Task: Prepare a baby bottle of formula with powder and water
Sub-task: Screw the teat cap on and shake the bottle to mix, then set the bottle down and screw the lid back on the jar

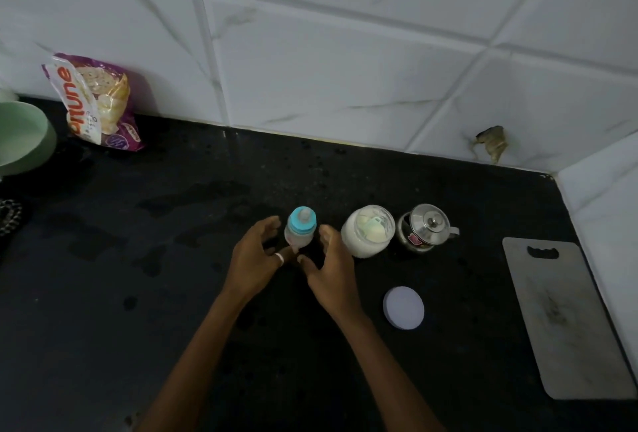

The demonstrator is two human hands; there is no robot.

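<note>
**Bottle, baby, capped: upright on table between two released grips**

**Item.** Baby bottle (299, 229). Small, with a translucent body and a teal screw collar, teat fitted. It stands upright on the black table (172, 293), mid-scene, just left of the powder jar (366, 235). The contents are hard to read in the dim light.

**Grips.** Left grip (253, 257) is just left of the bottle and right grip (331, 264) just right of it. Both are released, with fingers spread and loosely curved toward the body, closed on nothing. Whether any fingertip touches the bottle cannot be told.

**Adjacent.** The powder jar is open and holds white powder with a pale scoop-like piece inside. A round lid (403, 307) lies flat on the table, nearer, to the right of the right grip. A glass kettle (426, 229) with a steel lid stands just right of the jar.

**Handling (judged).**
- Likely light plastic, stiff enough for a firm hold.
- Narrow and tall, so easily tipped by a sideways knock.
- The smooth wall is probably slippery if damp, and the table shows wet-looking patches.
- Best hold is one grip round the mid-body, below the collar, with the other on the collar for any turning.
- Avoid the teat, which is soft, yields under pressure and should stay clean.

**Other.** A snack bag (93, 100) sits far left against the tiled wall. A green bowl (20, 136) is at the left edge. A grey cutting board (566, 321) lies near right.
</note>
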